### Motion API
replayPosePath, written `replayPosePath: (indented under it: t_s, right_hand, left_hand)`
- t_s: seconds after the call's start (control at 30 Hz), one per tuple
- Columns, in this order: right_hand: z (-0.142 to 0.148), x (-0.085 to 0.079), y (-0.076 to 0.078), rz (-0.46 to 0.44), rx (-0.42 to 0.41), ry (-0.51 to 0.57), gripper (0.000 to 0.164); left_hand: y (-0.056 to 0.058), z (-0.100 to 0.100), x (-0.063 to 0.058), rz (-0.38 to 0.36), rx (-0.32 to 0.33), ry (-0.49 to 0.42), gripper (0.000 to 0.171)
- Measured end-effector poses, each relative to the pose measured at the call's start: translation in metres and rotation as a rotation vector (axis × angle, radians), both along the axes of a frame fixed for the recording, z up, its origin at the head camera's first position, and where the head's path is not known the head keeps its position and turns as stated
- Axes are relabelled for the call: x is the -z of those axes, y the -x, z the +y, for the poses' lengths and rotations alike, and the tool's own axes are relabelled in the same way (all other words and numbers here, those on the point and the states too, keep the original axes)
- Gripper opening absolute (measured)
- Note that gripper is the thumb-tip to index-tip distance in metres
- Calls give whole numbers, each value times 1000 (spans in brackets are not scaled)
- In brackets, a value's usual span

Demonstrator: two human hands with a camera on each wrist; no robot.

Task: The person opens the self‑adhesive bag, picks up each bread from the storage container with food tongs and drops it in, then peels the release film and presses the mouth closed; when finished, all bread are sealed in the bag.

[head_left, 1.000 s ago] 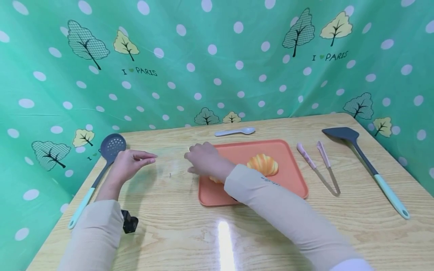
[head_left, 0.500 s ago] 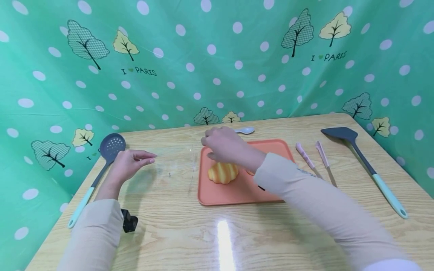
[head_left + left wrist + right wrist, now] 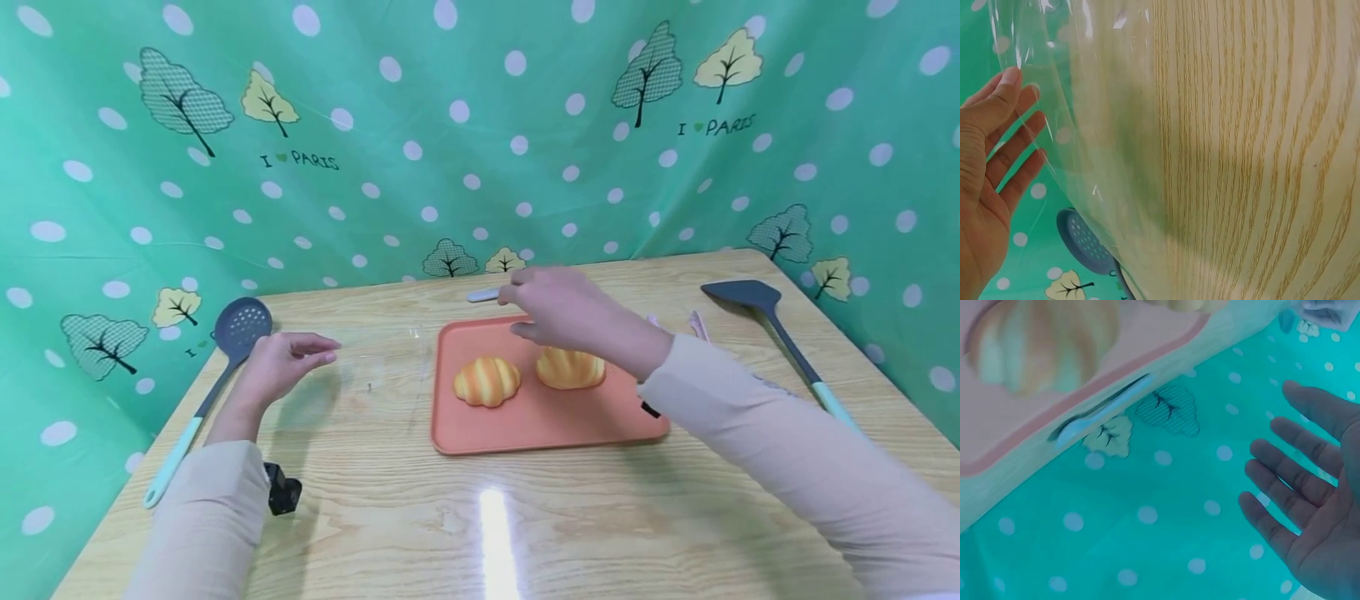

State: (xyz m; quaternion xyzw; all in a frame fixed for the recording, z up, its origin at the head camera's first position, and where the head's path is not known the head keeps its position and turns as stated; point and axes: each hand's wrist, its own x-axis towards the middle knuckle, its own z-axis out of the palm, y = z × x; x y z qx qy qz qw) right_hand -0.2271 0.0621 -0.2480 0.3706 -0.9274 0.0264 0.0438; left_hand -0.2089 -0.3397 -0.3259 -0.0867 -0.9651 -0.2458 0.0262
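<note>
My left hand is raised over the left part of the table, pinching the edge of a clear plastic bag between thumb and fingers. In the head view the bag is so transparent that only faint glints of it show. My right hand hangs over the back of a coral tray, holding nothing; in the right wrist view its fingers are spread and relaxed. Two croissants lie on the tray: a left croissant in full view and a right croissant, partly hidden under the right hand.
A pale spoon lies behind the tray, half covered by the right hand. On the left lies a skimmer. Tongs, mostly hidden by the right arm, and a dark turner lie right. A polka-dot curtain surrounds the table.
My right hand has drawn rightward from the bag's side, across the tray, uncovering the left croissant. My left hand has kept its place with the bag.
</note>
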Motion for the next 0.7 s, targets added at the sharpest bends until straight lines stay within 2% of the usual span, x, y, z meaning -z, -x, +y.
replayPosePath:
  t_s: [0.4,0.7]
  right_hand:
    - [68,1,1,15,64,93,32]
    - [122,0,-9,14,190,53,37]
  left_hand:
    - [-2,0,1,7,14,5,27]
    - [-3,3,-1,18,12,12,27]
